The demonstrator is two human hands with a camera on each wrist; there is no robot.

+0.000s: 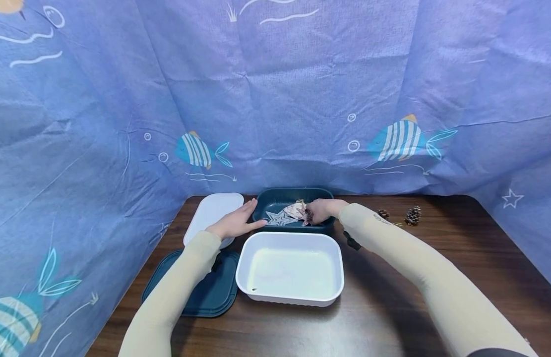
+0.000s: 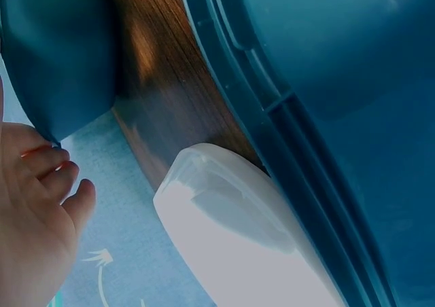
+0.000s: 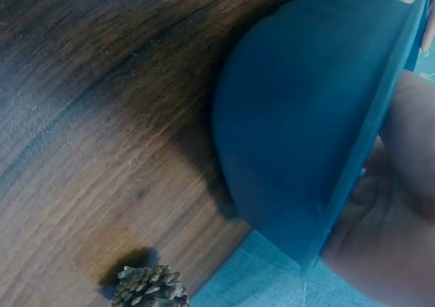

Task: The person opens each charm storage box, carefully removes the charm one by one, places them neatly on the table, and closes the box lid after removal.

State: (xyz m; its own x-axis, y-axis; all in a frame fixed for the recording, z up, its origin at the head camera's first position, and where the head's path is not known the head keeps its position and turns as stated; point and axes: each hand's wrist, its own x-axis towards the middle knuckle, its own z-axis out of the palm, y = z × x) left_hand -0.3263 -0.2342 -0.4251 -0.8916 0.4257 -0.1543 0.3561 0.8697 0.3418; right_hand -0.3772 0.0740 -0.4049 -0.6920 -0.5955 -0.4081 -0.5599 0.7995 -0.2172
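My right hand (image 1: 321,210) reaches over the right rim of the dark teal box (image 1: 275,196), its fingers down at a mottled pink-and-white object (image 1: 295,209) with a dark reddish-brown end, which looks like a seashell. The fingertips are hidden in the head view and behind the box wall in the right wrist view. A silver star (image 1: 278,218) lies beside that object on the box floor. At the box's left rim, my left hand (image 1: 236,221) rests with fingers extended and thumb spread along the near edge.
A white box (image 1: 289,270) stands in front of the teal one. To the left lie a white lid (image 1: 213,214) and a dark teal lid (image 1: 213,292). Two pine cones, one larger (image 1: 412,215) and one partly hidden (image 1: 383,213), lie right of the right forearm. A blue curtain (image 1: 293,99) hangs behind.
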